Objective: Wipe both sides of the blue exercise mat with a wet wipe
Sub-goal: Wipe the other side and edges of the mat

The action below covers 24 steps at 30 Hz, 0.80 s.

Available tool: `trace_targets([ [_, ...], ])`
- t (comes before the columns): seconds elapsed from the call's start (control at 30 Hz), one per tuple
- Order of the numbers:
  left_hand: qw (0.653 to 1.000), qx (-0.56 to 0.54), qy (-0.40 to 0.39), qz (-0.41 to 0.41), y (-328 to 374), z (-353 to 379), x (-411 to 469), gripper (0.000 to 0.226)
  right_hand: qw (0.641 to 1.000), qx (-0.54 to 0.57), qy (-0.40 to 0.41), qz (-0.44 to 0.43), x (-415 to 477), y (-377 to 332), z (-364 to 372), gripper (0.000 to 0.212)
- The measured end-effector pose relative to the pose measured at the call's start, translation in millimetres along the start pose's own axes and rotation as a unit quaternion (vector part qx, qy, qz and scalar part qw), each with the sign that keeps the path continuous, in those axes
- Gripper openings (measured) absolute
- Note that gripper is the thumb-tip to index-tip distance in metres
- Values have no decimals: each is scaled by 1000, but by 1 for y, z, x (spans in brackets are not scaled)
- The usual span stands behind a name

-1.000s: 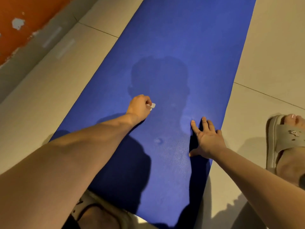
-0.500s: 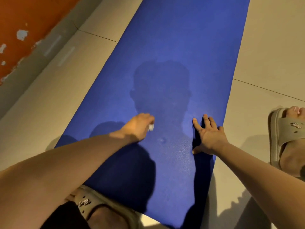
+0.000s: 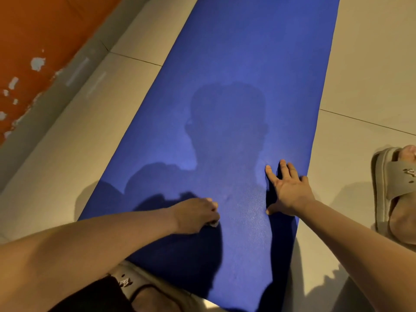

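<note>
Two hands contact the blue exercise mat (image 3: pixel 247 64), which lies flat on floor tiles (image 3: pixel 371 64) and has a finely grained surface. Left hand (image 3: pixel 195 216) grasps a white wet wipe (image 3: pixel 213 224) at mat centre; right hand (image 3: pixel 290 194) presses flat, fingers extended, near the mat's right edge.

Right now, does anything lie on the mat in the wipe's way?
Nothing visible does. The left hand grips the wipe against the mat; only shadows fall on the blue ahead. The right hand presses flat near the mat's right edge, off to the side.
</note>
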<state>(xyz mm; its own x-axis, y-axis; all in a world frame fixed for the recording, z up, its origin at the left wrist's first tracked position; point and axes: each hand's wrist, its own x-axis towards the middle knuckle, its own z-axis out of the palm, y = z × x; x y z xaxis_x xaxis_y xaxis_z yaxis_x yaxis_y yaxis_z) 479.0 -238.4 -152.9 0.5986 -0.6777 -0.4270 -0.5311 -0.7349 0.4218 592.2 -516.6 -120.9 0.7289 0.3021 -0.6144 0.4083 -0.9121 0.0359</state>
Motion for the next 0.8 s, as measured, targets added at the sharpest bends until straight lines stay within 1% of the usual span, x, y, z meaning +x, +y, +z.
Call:
trace_targets([
  [0.03,1000,2,25,4,-9,-9,7,19,1000,1,4,-1,1,0,1,139],
  [0.07,997,-4,70,-8,-21,-17,20,20,1000,2,8,-1,2,1,3,138],
  [0.13,982,-29,158,-97,-47,-38,51,22,1000,0,10,-3,3,2,4,138],
  [0.17,964,-58,207,-155,-59,-51,65,23,1000,1,10,-5,3,3,5,138],
  [0.2,939,-98,250,-217,-68,-62,76,21,1000,2,9,-7,3,4,7,138],
  [0.23,910,-134,277,-279,-74,-71,86,18,1000,3,10,-8,4,4,8,137],
  [0.27,889,-146,291,-323,-77,-75,94,15,1000,3,11,-9,4,5,9,137],
  [0.3,882,-146,292,-339,-75,-76,99,13,1000,2,13,-10,5,6,9,138],
  [0.33,890,-142,280,-330,-68,-72,99,13,1000,0,12,-11,5,6,10,138],
  [0.4,923,-135,228,-278,-43,-52,84,15,1000,-1,14,-10,5,5,10,138],
  [0.47,958,-133,175,-185,-15,-26,60,21,1000,-1,12,-8,4,4,7,138],
  [0.5,974,-125,138,-130,-1,-15,47,24,1000,-2,9,-7,4,3,6,138],
  [0.53,988,-102,84,-76,14,-9,37,25,1000,-3,8,-6,4,3,5,138],
  [0.6,999,-34,-12,15,29,-4,30,23,1000,-1,10,-5,4,4,7,139],
  [0.63,999,-9,-26,45,25,-11,32,21,1000,1,13,-6,5,4,8,139],
  [0.67,998,6,-16,59,15,-20,37,17,1000,1,15,-9,5,3,9,139],
  [0.7,998,11,16,53,0,-26,52,17,1000,5,19,-7,9,6,13,138],
  [0.77,993,-16,102,-51,-33,-45,73,19,1000,6,26,-15,10,6,14,138],
  [0.8,981,-39,150,-113,-46,-57,85,17,999,6,27,-17,12,8,17,138],
])
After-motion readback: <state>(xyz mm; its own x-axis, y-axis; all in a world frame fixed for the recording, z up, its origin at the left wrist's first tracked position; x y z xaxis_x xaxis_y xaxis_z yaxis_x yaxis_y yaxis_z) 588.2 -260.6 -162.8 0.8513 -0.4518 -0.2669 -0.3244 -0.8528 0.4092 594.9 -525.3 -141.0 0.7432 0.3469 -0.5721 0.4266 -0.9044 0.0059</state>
